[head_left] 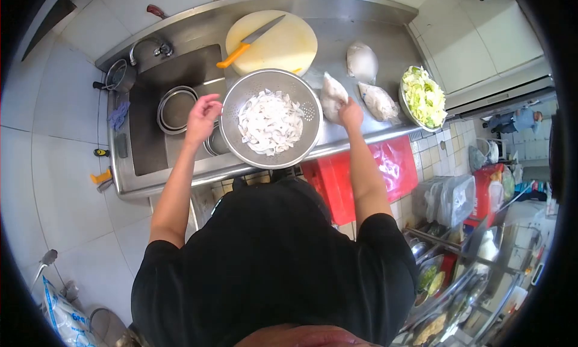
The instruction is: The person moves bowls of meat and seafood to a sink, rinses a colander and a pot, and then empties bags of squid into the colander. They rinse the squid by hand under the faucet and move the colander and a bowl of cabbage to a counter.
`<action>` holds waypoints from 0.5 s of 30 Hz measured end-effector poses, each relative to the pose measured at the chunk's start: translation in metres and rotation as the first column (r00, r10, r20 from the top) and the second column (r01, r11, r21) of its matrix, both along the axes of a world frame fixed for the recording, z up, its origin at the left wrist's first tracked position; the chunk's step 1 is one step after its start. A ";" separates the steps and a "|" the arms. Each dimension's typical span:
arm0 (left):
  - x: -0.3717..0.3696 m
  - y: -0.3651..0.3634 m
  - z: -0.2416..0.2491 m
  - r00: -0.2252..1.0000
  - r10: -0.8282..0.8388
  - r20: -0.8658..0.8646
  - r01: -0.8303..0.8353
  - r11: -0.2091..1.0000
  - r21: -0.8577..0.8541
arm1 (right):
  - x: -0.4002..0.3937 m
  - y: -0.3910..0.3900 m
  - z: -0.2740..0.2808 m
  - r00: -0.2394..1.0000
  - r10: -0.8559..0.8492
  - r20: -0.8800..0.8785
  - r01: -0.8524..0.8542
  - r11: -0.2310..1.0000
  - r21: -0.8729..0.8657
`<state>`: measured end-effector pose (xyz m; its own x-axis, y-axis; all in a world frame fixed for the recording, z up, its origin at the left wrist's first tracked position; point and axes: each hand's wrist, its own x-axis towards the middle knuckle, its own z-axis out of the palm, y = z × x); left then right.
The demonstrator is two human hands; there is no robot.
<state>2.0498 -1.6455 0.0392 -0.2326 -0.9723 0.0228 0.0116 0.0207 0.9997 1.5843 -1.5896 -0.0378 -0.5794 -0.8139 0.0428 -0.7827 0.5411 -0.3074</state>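
Observation:
A metal colander point(227, 125) stands in front of me at the counter's edge, holding a heap of white sliced pieces point(271, 123) whose kind I cannot make out. Beside its left rim, over the sink's edge, my left hand point(205, 115) is held with loosely bent fingers apart and nothing in them. To the right of the colander my right hand point(350, 114) grips the lower side of a clear plastic bag point(333, 96) with pale contents. Two similar bags, a middle one point(378, 102) and a rear one point(362, 62), lie close by on the steel counter.
Behind the colander, a knife with an orange handle point(233, 56) rests on a round cutting board point(289, 49). A bowl of chopped cabbage point(424, 99) stands at the right. The sink point(147, 100) at left holds round metal pans point(176, 109). Red crates point(331, 193) sit below.

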 end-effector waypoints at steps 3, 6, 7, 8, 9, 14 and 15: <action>-0.016 0.003 0.016 0.986 -0.144 0.086 0.148 0.988 -0.048 | -0.007 0.007 0.038 0.997 0.037 -0.071 -0.050 0.980 -0.192; -0.020 0.004 0.028 0.977 -0.179 0.120 0.186 0.981 -0.051 | -0.012 0.010 0.081 0.973 0.184 -0.139 -0.218 0.929 -0.299; -0.025 0.006 0.041 0.970 -0.142 0.196 0.158 0.985 -0.070 | -0.009 0.015 0.107 0.949 0.277 -0.151 -0.311 0.901 -0.301; -0.035 0.011 0.060 0.956 -0.108 0.272 0.136 0.987 -0.086 | -0.007 0.022 0.133 0.918 0.363 -0.160 -0.396 0.868 -0.300; -0.048 0.015 0.074 0.935 -0.079 0.345 0.122 0.987 -0.104 | 0.006 0.026 0.153 0.905 0.400 -0.145 -0.426 0.848 -0.315; -0.118 0.015 0.092 0.802 0.081 0.592 0.385 0.688 -0.615 | 0.073 0.018 0.168 0.721 0.656 -0.224 -0.682 0.614 -0.397; -0.131 0.016 0.091 0.788 0.088 0.610 0.413 0.659 -0.628 | 0.089 0.011 0.156 0.685 0.706 -0.179 -0.712 0.596 -0.370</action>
<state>1.9189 -1.6297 0.1299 -0.5955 -0.6441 0.4802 -0.4391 0.7615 0.4768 1.6731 -1.5783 0.1182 0.1763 -0.8784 0.4442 -0.8737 -0.3474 -0.3404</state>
